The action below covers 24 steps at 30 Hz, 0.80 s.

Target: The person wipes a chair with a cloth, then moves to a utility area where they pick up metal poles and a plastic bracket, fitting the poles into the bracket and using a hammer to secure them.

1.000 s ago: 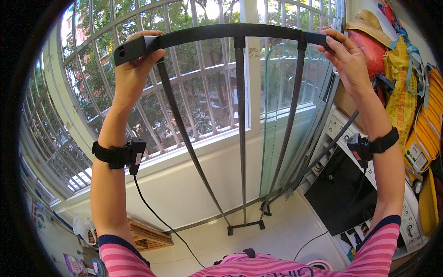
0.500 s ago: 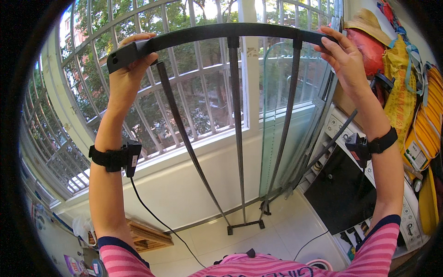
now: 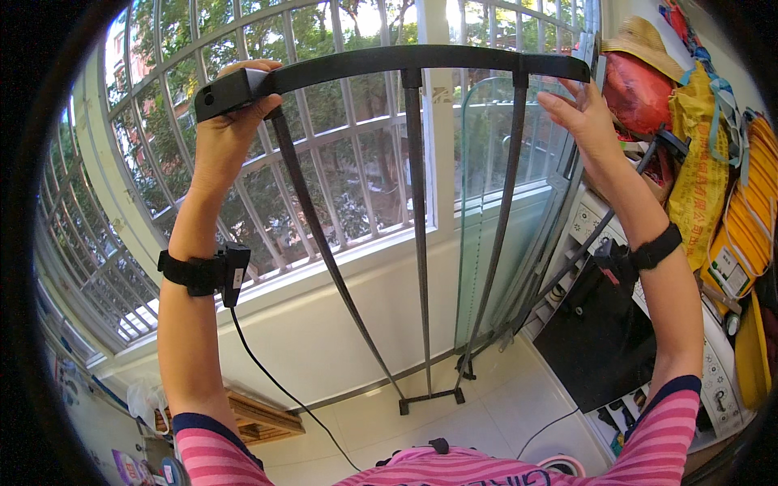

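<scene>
A black rack stands upright in front of me, with a curved top bar (image 3: 389, 58) on three thin poles (image 3: 417, 178) that run down to a small black foot piece (image 3: 431, 395) on the floor. My left hand (image 3: 223, 146) is closed around the bar's left end, at a boxy black end piece (image 3: 233, 92); its fingers are partly hidden behind. Just below the bar's right end, my right hand (image 3: 593, 134) has its thumb stretched out and fingers apart. Its fingertips are close to the bar; whether they touch it I cannot tell. Black straps with small devices sit on both forearms.
Barred windows (image 3: 348, 162) rise behind the rack, with a glass panel (image 3: 486, 219) leaning at their right. On the right are a white cabinet with a black front (image 3: 600, 340), yellow bags (image 3: 697, 154) and a straw hat (image 3: 644, 42). A wooden slatted item (image 3: 259, 417) lies lower left.
My right hand has let go of the bar's right end and dropped slightly below it. The top bar has shifted a little down at the right; my left hand keeps its hold.
</scene>
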Motion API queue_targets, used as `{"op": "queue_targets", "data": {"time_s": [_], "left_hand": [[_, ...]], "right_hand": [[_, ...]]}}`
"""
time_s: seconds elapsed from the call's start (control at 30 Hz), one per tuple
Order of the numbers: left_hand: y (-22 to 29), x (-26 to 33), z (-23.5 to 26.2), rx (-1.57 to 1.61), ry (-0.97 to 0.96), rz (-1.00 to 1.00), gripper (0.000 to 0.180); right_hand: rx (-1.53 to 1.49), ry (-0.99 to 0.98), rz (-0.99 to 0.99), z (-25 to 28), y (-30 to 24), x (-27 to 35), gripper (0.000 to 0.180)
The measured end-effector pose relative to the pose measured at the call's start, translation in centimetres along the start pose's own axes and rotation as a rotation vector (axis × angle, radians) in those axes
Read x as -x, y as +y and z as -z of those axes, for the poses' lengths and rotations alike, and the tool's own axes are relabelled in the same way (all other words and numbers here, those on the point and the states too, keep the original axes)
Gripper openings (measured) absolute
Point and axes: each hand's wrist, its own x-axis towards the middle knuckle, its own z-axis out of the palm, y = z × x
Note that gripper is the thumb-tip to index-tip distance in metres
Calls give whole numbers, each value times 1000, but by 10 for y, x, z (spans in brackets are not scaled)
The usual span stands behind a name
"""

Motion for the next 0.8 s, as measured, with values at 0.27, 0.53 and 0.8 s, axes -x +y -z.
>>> {"op": "queue_targets", "data": {"time_s": [0.27,0.53,0.8], "left_hand": [[5,-2,1,-7,-23,-52,25],[6,-1,0,52,-20,-14,34],[-6,4,-3,122,15,57,40]], "right_hand": [[-289,-202,-60,-2,22,-33,49],[-315,-207,27,-15,26,-32,45],[-326,-139,8,-15,36,-35,48]]}}
